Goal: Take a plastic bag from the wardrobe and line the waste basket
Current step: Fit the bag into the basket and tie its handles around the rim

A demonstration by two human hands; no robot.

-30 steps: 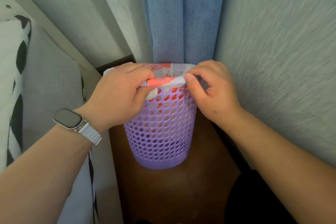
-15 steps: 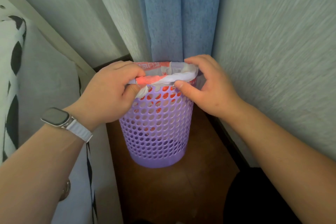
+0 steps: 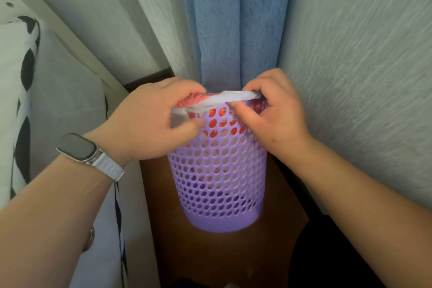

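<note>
White-and-red plastic bag film pinched at near rim: left hand and right hand both closed on it. Bag body already inside purple waste basket, standing on brown floor before blue curtain. Best folded evenly outward over rim, without tearing.

Both hands pinching bag over purple basket rim

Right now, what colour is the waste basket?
Light purple, perforated with round holes; the waste basket shows best in the head view.
</note>
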